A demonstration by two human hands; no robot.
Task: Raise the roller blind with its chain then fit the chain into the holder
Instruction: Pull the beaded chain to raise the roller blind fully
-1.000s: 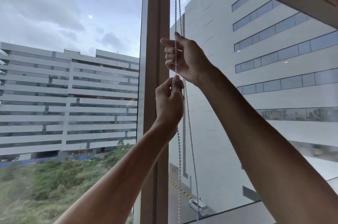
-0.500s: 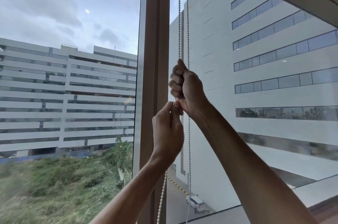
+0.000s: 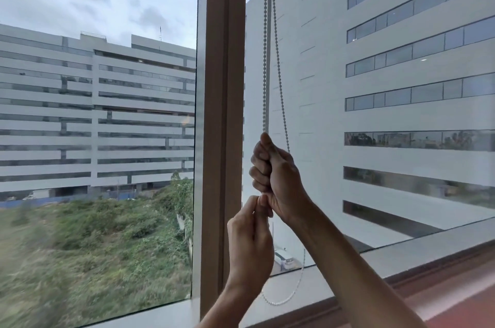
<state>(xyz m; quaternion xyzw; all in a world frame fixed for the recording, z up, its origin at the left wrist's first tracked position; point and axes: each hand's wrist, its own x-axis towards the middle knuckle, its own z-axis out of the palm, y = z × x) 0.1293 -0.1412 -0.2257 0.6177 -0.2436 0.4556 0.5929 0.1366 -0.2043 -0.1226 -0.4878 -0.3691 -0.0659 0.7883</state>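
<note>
Two strands of the white bead chain (image 3: pixel 265 60) hung down in front of the right-hand pane, just beside the brown window mullion (image 3: pixel 223 113). My right hand (image 3: pixel 276 177) was clenched in a fist around the left strand, thumb on top, with that strand running taut and straight up out of the grip. The other strand slanted down behind the same hand and passed from sight. My left hand (image 3: pixel 250 244) sat directly below, touching the right one, its thumb and fingertips pinched together on the chain where it left my fist. Under my left wrist the chain's bottom loop (image 3: pixel 281 301) hung slack, curving in front of the window sill (image 3: pixel 401 255). No lettering or brand could be read on anything. Outside, pale office blocks (image 3: pixel 93 113) stood past the glass, and a white car (image 3: pixel 284 258) was parked below.
</note>
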